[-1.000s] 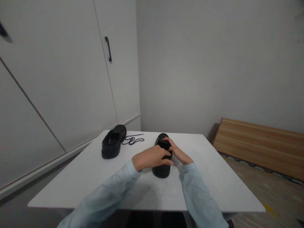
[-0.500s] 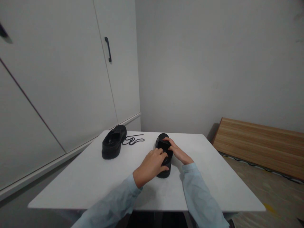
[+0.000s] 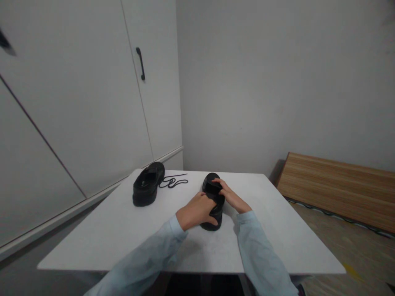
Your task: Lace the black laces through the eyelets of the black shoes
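Note:
A black shoe (image 3: 212, 187) lies on the white table (image 3: 123, 242), its toe pointing away from me. My left hand (image 3: 199, 210) rests on the shoe's left side and middle, fingers bent over its opening and thumb near the heel; what the fingertips touch is hidden. My right hand (image 3: 230, 195) holds the shoe's right side near the front, with fingers curled over the upper. At the table's back left stands a second black shoe (image 3: 144, 191), and a loose black lace (image 3: 173, 181) lies beside it.
White cabinet doors with a black handle (image 3: 140, 63) rise on the left. A wooden board (image 3: 336, 189) leans against the wall on the right, beyond the table's edge.
My left hand has shifted slightly, its fingers now lower over the shoe's opening and the wrist turned. My right hand and both shoes look nearly unmoved.

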